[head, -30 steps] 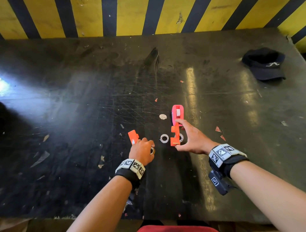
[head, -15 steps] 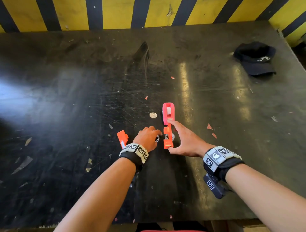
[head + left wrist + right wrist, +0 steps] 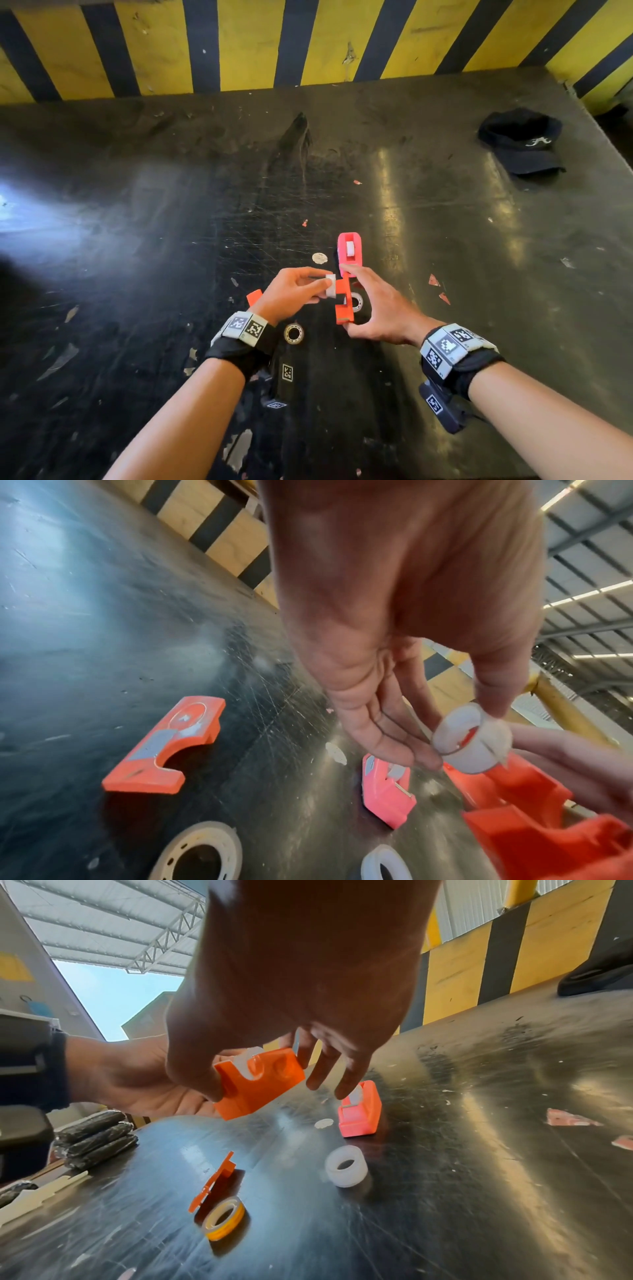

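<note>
1. The left hand (image 3: 291, 294) pinches a small white spool (image 3: 330, 287) between its thumb and fingertips, above the black table (image 3: 137, 274).
2. The right hand (image 3: 380, 308) grips an orange holder (image 3: 343, 305) end to end. The thumb is on the near end and the forefinger on the far end, and the other fingers are spread loosely.
3. The spool touches the left side of the holder. In the right wrist view it sits at the U-shaped notch in the holder's edge. Both are held off the table, near its front middle.
4. A pink tape dispenser (image 3: 349, 253) stands on the table just beyond the hands.
5. A white ring (image 3: 356, 302) lies on the table, showing just past the right side of the holder.
6. A tape roll (image 3: 293, 333) lies flat beside the left wrist.
7. A flat orange plate (image 3: 164, 742) with a half-round cut-out lies on the table left of the left hand. It is mostly hidden in the head view.
8. A pale round disc (image 3: 319, 257) lies just left of the dispenser.
9. A black cap (image 3: 520, 144) rests near the far right corner, well apart from the hands.
</note>
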`<state>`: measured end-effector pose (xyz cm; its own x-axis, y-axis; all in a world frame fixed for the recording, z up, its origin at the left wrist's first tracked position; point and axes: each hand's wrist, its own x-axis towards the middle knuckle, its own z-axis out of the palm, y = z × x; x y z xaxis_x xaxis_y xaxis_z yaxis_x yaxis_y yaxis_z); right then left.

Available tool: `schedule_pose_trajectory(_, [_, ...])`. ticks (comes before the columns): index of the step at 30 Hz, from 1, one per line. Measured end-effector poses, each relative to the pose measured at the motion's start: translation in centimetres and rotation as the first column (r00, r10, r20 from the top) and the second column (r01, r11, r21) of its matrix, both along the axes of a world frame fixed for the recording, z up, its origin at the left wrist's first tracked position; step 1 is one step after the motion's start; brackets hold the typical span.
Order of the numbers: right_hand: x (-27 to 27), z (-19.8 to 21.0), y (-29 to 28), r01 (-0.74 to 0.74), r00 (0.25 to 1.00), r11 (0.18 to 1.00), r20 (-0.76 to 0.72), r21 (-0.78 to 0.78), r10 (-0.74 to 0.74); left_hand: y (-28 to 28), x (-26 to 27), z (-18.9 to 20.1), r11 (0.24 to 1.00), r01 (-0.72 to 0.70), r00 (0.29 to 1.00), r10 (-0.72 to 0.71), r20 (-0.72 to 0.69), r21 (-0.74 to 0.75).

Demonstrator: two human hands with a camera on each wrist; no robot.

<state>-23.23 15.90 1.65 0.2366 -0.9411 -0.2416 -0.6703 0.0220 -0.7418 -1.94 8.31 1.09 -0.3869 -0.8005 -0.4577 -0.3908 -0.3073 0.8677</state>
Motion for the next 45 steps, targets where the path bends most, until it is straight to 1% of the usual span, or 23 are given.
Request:
schedule_pose_trajectory(6, [0.9,0.4,-0.8,-0.020,1.000,0.999,0.010,-0.041,0.020,0.1,0.9,1.3,0.998,-0.027,0.999,0.029,-0.030,0.058])
schedule_pose_trajectory(10, [1.1,0.3,-1.2,-0.026,1.000,0.999,0.000,-0.025,0.026,-0.1,0.8,1.7,0.997,-0.043,0.999,0.042,0.007,0.065])
schedule_pose_trajectory(12, [1.5,0.4,-1.4,-0.038,0.999,0.999,0.003,-0.023,0.038,-0.2,0.7,1.9,0.998,-0.015,1.000,0.014,0.025,0.063])
schedule_pose_trajectory(14, [1.9,0.5,-1.5,-0.050,0.999,0.998,0.009,-0.033,0.050,-0.2,0.4,2.1,1.000,0.006,0.998,-0.008,0.055,0.028])
schedule_pose_trajectory(17, [2.0,0.4,-1.7,-0.002,0.998,0.999,0.059,-0.042,0.004,-0.4,0.3,2.3,0.999,-0.040,0.997,0.040,0.066,-0.002])
schedule_pose_trajectory(21, [1.9,-0.3,-1.9,0.016,0.998,1.000,0.056,-0.027,-0.015,-1.0,0.5,2.2,0.996,-0.079,0.995,0.076,0.072,0.045])
schedule_pose_trajectory(22, [1.9,-0.4,-2.0,0.022,0.999,0.999,0.045,-0.023,-0.021,-1.2,0.8,2.0,0.996,-0.087,0.992,0.083,0.096,0.031])
schedule_pose_trajectory(23, [1.8,-0.5,-2.2,0.035,0.999,0.999,0.037,-0.024,-0.034,-1.4,1.4,1.7,0.996,-0.091,0.985,0.093,0.145,-0.019])
schedule_pose_trajectory(24, [1.7,-0.5,-2.3,0.047,0.998,0.999,0.033,-0.026,-0.046,-1.6,2.3,1.3,0.992,-0.080,0.970,0.100,0.223,-0.100])
schedule_pose_trajectory(25, [1.6,-0.5,-2.6,0.052,0.998,0.998,0.026,-0.027,-0.051,-1.9,3.4,0.8,0.984,-0.033,0.941,0.090,0.327,-0.176])
schedule_pose_trajectory(26, [1.6,-0.4,-2.8,0.047,0.999,0.999,0.019,-0.027,-0.047,-2.0,4.6,0.2,0.975,0.044,0.896,0.058,0.440,-0.217])
schedule_pose_trajectory(27, [1.6,-0.4,-3.0,0.037,0.999,0.999,0.010,-0.026,-0.037,-2.0,5.7,-0.5,0.969,0.138,0.831,0.001,0.556,-0.207])
schedule_pose_trajectory(29, [1.7,-0.5,-3.5,0.025,1.000,0.999,0.002,-0.026,-0.025,-1.8,7.7,-2.0,0.951,0.299,0.650,-0.146,0.746,-0.074])
schedule_pose_trajectory(30, [1.9,-0.6,-3.6,0.025,1.000,0.999,0.001,-0.029,-0.025,-1.5,8.4,-2.8,0.938,0.346,0.565,-0.209,0.798,0.000])
schedule_pose_trajectory(31, [2.0,-0.7,-3.8,0.029,1.000,0.999,0.004,-0.033,-0.029,-1.2,8.8,-3.4,0.926,0.375,0.509,-0.252,0.823,0.051])
schedule_pose_trajectory(32, [2.2,-0.8,-3.9,0.032,0.999,0.999,0.008,-0.039,-0.032,-0.9,9.0,-3.9,0.918,0.391,0.490,-0.274,0.827,0.073])
schedule_pose_trajectory(33, [2.3,-0.8,-3.9,0.033,0.999,0.998,0.010,-0.044,-0.033,-0.6,9.1,-4.3,0.915,0.397,0.492,-0.276,0.826,0.069])
schedule_pose_trajectory(37, [2.9,-1.1,-3.8,0.031,0.999,0.999,0.019,-0.041,-0.030,0.1,8.7,-5.2,0.914,0.404,0.546,-0.203,0.813,-0.043])
schedule_pose_trajectory(39, [3.0,-1.2,-3.5,0.033,0.999,0.999,0.035,-0.040,-0.031,0.4,8.6,-5.3,0.917,0.391,0.585,-0.178,0.791,-0.083])
schedule_pose_trajectory(40, [3.0,-1.2,-3.4,0.034,0.999,0.998,0.038,-0.045,-0.032,0.5,8.6,-5.4,0.926,0.365,0.621,-0.164,0.766,-0.098])
schedule_pose_trajectory(42, [3.0,-1.1,-3.1,0.032,0.999,0.998,0.039,-0.053,-0.030,0.4,8.7,-4.9,0.955,0.268,0.744,-0.120,0.657,-0.129])
schedule_pose_trajectory(44, [2.9,-0.8,-3.0,0.022,0.999,0.998,0.037,-0.058,-0.020,0.1,8.4,-3.3,0.975,0.163,0.884,-0.076,0.461,-0.151])
schedule_pose_trajectory(45, [2.8,-0.7,-3.0,0.014,0.999,0.998,0.035,-0.058,-0.012,-0.1,8.2,-2.1,0.983,0.127,0.938,-0.075,0.339,-0.134])
